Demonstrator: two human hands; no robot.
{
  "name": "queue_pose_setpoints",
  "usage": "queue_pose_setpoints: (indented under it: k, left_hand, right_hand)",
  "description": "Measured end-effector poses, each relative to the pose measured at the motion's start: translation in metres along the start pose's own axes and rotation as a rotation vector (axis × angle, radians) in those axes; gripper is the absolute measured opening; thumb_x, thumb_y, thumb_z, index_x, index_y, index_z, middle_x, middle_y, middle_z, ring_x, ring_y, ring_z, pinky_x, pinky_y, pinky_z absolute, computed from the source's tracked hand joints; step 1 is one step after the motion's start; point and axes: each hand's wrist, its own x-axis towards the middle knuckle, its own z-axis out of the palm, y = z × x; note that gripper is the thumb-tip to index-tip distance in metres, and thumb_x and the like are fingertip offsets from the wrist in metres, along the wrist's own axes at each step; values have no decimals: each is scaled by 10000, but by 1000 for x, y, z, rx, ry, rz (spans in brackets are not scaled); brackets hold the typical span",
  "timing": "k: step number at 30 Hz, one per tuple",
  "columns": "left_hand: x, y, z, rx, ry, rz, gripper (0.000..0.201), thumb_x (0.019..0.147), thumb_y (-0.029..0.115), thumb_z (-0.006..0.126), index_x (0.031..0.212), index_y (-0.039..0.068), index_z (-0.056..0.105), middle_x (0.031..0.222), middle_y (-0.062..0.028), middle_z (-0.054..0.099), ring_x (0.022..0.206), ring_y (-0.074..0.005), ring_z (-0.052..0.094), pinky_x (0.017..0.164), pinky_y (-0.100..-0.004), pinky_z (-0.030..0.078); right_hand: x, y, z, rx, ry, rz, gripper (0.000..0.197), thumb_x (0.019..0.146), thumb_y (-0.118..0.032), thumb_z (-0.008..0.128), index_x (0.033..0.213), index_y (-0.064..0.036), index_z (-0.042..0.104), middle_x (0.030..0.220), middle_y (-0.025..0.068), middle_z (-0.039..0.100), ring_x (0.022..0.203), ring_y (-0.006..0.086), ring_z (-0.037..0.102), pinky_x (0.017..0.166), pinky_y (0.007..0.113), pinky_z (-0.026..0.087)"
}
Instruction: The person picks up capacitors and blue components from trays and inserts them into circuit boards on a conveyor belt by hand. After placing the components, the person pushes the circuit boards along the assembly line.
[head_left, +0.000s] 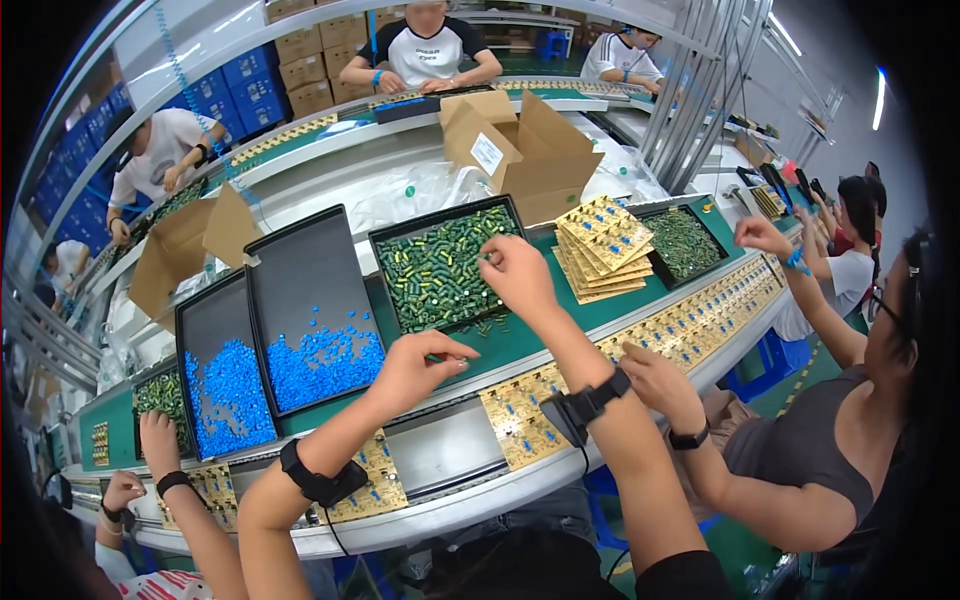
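Note:
Over the right side of a black tray (372,240) of green cylindrical capacitors (435,265), my right hand (520,280) has its fingertips pinched together. A small dark green capacitor seems to be between them, partly hidden. My left hand (420,365) hovers left of and nearer than that tray, index finger stretched out and thumb a little apart from it; its other fingers are mostly hidden. Nothing shows between its thumb and index finger. Below my hands, gold-coloured circuit boards (522,418) with small blue parts lie on the line. Each wrist wears a black strapped device.
Two black trays of blue parts (325,365) lie to the left. A stack of circuit boards (600,245) and a smaller tray of thin green parts (685,243) stand right. Behind is an open cardboard box (560,165). Co-workers' hands (665,385) reach in close on both sides.

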Motion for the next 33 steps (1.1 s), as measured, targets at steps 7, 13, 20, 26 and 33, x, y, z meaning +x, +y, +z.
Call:
queue_pose_setpoints:
  k: [7,13,20,26,33]
  left_hand:
    - [-1,8,9,-564,-172,-361,221,923,21,554,1120,1,652,923,-69,671,833,-111,638,737,-258,550]
    - [3,0,14,-654,-134,-398,223,900,24,592,1112,-32,628,919,-90,676,846,-129,649,760,-264,551]
    - [9,-3,22,-552,-125,-458,162,881,33,624,1022,-28,676,917,-93,683,828,-131,651,774,-242,537]
    - [18,7,33,174,-208,-156,159,818,54,673,970,54,720,881,-82,702,769,-144,655,716,-256,531]
    - [19,3,38,339,-212,-58,159,769,67,697,925,72,732,833,-82,689,713,-203,641,659,-304,525]
  right_hand:
    - [-57,-18,-32,460,-52,137,154,835,-89,666,980,-41,642,807,23,624,721,86,584,609,222,447]
    - [-102,-12,-51,498,-99,251,184,844,-97,668,1021,-52,646,822,3,630,752,63,577,621,199,428]
    - [-131,-4,-70,535,-104,304,190,832,-50,668,1020,-35,647,826,14,632,740,68,576,613,206,429]
    - [-145,-1,-81,463,-98,290,215,812,-11,663,1026,-26,645,839,37,626,747,89,585,628,222,435]
    - [-153,-2,-85,458,-106,299,226,802,11,651,1025,-26,645,859,50,630,752,99,593,633,226,438]
